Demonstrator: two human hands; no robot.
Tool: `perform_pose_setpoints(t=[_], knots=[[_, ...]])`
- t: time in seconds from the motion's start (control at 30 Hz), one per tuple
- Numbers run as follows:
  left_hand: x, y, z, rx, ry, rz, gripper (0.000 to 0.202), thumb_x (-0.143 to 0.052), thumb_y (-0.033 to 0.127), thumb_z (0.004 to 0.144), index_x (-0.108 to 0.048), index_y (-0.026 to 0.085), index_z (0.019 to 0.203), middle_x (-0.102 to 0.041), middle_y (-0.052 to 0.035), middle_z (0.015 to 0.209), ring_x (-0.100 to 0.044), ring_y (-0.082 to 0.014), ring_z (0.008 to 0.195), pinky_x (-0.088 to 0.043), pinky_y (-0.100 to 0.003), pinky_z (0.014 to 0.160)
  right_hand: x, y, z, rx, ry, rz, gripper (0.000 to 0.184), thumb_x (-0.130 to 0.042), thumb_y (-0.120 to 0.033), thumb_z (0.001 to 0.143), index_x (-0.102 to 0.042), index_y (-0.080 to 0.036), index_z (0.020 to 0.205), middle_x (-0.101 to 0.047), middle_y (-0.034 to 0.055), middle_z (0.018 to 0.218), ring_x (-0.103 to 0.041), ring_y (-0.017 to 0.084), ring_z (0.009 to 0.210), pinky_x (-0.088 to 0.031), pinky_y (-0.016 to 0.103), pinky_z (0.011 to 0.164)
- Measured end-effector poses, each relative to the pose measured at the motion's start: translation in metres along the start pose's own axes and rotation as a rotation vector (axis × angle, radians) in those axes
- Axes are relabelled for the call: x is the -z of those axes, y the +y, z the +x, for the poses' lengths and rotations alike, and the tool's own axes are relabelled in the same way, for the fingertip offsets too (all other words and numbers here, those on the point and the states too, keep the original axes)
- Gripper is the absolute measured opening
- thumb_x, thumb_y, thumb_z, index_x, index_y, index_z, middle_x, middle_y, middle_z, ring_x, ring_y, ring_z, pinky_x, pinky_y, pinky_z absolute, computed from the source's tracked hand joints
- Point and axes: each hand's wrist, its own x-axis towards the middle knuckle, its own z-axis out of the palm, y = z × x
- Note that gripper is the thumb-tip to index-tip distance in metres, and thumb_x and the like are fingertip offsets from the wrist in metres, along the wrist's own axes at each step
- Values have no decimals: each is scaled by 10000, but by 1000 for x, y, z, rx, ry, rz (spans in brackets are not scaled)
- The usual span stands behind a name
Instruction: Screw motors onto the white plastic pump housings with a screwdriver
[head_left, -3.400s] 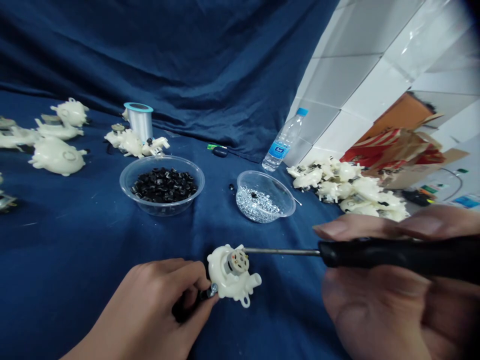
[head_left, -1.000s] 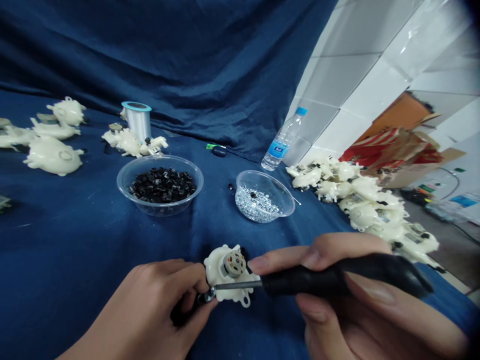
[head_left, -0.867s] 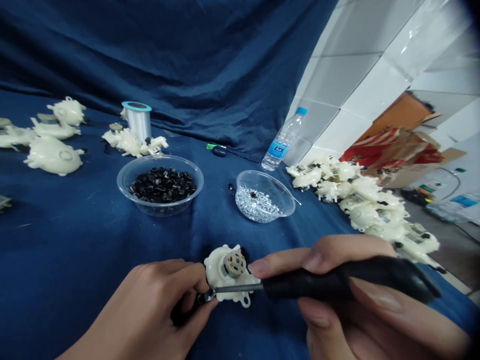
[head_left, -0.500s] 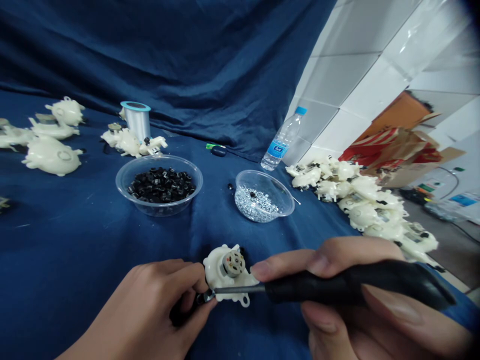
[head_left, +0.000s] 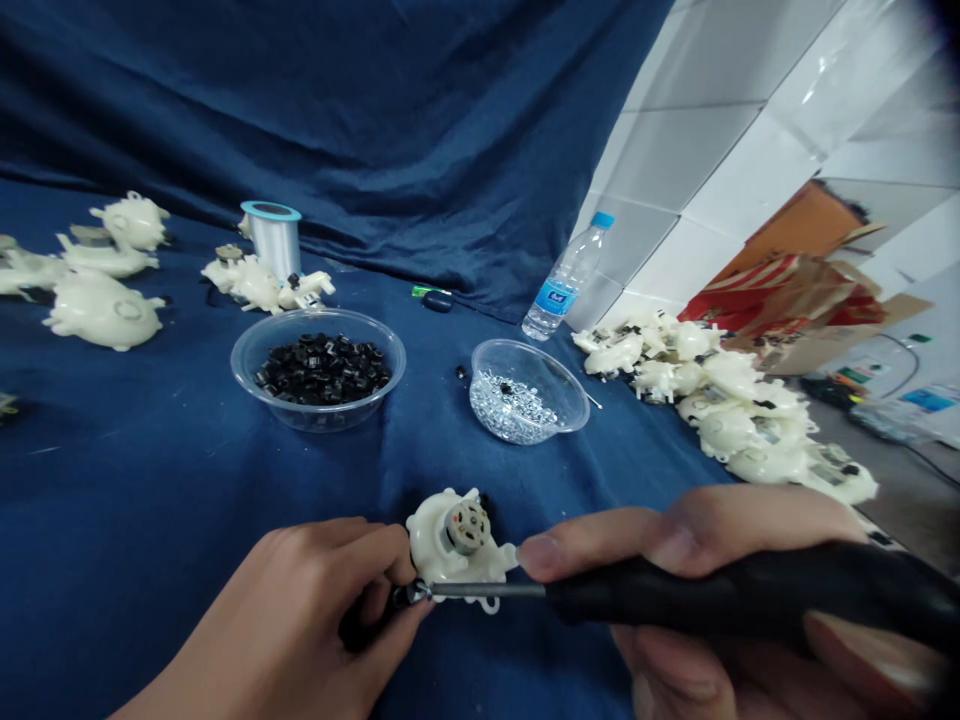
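My right hand (head_left: 720,590) is closed around the black handle of a screwdriver (head_left: 675,600), whose steel shaft points left. The screwdriver's tip is at a small silver screw (head_left: 424,591) beside my left fingertips; whether they touch, I cannot tell. My left hand (head_left: 322,600) is closed on a small black plastic part (head_left: 401,597), mostly hidden by the fingers. Just behind the shaft lies a cream plastic gearbox (head_left: 435,545) with a round silver motor (head_left: 468,526) on top. The left fingers press against its left edge, and my right index finger is by its right side.
A clear bowl (head_left: 247,385) of black plastic parts and another bowl (head_left: 574,405) of silver screws stand beyond my hands. More cream gearboxes (head_left: 739,400) are heaped at right, others (head_left: 109,308) at left. A water bottle (head_left: 559,285) and wire spool (head_left: 276,245) stand farther back.
My right hand and the screwdriver have moved right and slightly down, so more of the shaft shows. The left hand and the gearbox have stayed in place.
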Motion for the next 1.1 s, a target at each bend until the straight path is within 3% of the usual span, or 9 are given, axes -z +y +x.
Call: perform_pose_setpoints(t=[0.13, 0.3, 0.47, 0.6, 0.77, 0.9, 1.03, 1.1], knots=[[0, 0, -1, 13, -25, 10, 235, -571, 250, 885, -515, 239, 657, -592, 80, 588, -569, -91, 481, -384, -232, 484, 4, -1, 12, 60, -48, 62, 395, -729, -219, 950, -598, -422, 1262, -776, -3, 963, -812, 239, 816, -576, 192, 384], [1, 0, -1, 3, -1, 17, 229, -569, 229, 875, -512, 236, 653, -592, 81, 593, -583, -86, 489, -393, -226, 493, 10, 1, 19, 75, -126, 65, 412, -637, -296, 1007, -519, -503, 1342, -781, -16, 1019, -813, 244, 851, -709, 312, 625], [1, 2, -1, -2, -11, 26, 221, -564, 227, 866, -514, 235, 651, -595, 78, 584, -580, -89, 480, -394, -224, 487, 9, 1, 16, 38, -116, 80, 349, -665, -332, 988, -555, -467, 1290, -776, -15, 964, -813, 261, 861, -714, 331, 630], [1, 1, -1, 1, -4, 7, 230, -566, 227, 857, -500, 235, 637, -591, 78, 577, -575, -90, 474, -384, -228, 481, 7, -3, 21, -16, -126, 131, 400, -692, -267, 978, -569, -501, 1278, -785, -32, 978, -813, 259, 867, -718, 340, 662], [2, 1, 0, 5, -16, 5, 230, -574, 230, 865, -508, 234, 644, -592, 81, 585, -578, -86, 483, -387, -226, 490, -2, -16, 30, -31, -126, 260, 172, -608, -373, 1015, -641, -385, 1183, -819, 23, 1041, -811, 255, 913, -705, 378, 835], [4, 4, 0, 16, -31, 6, 241, -565, 235, 870, -500, 232, 638, -587, 79, 580, -568, -85, 476, -379, -225, 486, -6, -23, 31, -68, -28, 264, 130, -635, -362, 997, -664, -368, 1123, -827, 19, 1008, -815, 242, 868, -702, 343, 811], [4, 4, 1, 23, -36, -2, 214, -569, 228, 863, -513, 237, 656, -598, 77, 594, -580, -91, 493, -376, -224, 493, -2, -22, 34, -68, -124, 266, 177, -629, -394, 995, -686, -371, 1161, -825, 61, 1015, -816, 280, 826, -714, 361, 698], [3, 3, 2, 30, -36, 0, 212, -571, 217, 862, -514, 236, 658, -602, 76, 600, -587, -92, 504, -379, -224, 503, -1, -20, 35, -46, -128, 281, 185, -634, -397, 994, -682, -376, 1171, -825, 56, 1023, -816, 280, 838, -714, 371, 720]])
